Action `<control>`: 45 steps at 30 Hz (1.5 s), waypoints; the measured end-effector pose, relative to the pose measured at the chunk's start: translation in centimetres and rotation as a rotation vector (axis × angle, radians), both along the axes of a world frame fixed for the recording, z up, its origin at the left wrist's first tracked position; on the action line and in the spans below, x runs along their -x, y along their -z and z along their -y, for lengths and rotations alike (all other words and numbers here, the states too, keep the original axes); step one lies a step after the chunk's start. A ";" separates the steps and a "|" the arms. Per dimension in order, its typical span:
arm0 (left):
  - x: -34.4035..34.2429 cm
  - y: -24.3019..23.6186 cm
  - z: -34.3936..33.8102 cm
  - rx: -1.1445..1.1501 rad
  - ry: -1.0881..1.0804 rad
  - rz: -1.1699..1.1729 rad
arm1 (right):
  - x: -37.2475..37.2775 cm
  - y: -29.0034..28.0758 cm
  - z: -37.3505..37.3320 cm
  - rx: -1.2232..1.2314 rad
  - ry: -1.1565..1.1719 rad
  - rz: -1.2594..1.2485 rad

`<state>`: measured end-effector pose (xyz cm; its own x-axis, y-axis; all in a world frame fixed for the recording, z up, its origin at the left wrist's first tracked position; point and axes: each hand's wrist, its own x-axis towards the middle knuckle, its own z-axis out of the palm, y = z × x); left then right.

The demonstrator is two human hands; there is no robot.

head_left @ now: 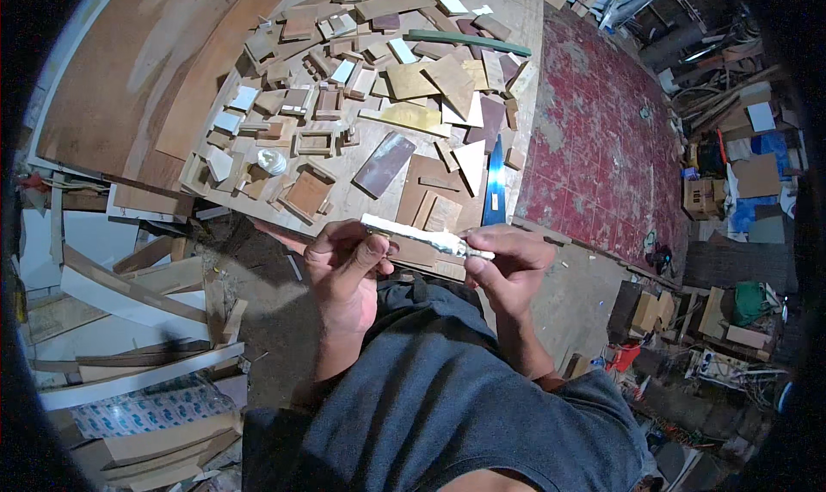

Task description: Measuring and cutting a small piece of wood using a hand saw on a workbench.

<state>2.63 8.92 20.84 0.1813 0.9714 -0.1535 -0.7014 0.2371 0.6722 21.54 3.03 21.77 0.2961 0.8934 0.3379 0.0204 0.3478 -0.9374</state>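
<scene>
I hold a narrow white piece point(413, 234) level in front of my body, just above the near edge of the table. It is flat toward its left end and looks lumpy or crumpled toward its thin right end; I cannot tell its kind. My left hand point(346, 264) pinches the left end between thumb and fingers. At the thin end, my right hand point(509, 255) grips with thumb and forefinger. Beneath them on the table lie flat brown wood pieces point(439, 210), a dark rectangular board point(385, 165) and a long blue pointed strip point(495, 182).
Small wood blocks and offcuts cover the pale wooden table point(284, 212), with a white round item point(272, 161) and a green strip point(469, 42) among them. Large boards point(120, 70) lean at left, above piled scrap strips point(138, 294). Rightward are worn red flooring point(602, 139) and clutter.
</scene>
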 end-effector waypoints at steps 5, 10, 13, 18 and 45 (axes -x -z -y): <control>-0.2 -0.4 -0.8 0.026 -0.016 -0.018 | -0.4 -0.8 -1.7 -0.175 -0.064 0.183; 0.2 -0.3 -1.4 0.031 -0.029 0.007 | -0.6 -1.5 -2.2 -0.111 -0.081 0.264; 0.3 -0.4 -1.5 0.048 -0.037 0.013 | -0.9 -1.5 -2.4 -0.124 -0.098 0.334; 0.9 0.2 -1.3 0.035 -0.052 0.097 | -1.2 -1.5 -2.6 -0.231 -0.106 0.420; 1.0 -0.9 1.8 0.009 0.031 0.165 | -1.9 -3.0 1.3 -0.372 -0.078 0.571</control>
<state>1.65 7.15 21.72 0.2342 0.9638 -0.1274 -0.7947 0.2652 0.5460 23.44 1.78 24.78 -0.0805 0.6989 0.7107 0.4378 0.6653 -0.6047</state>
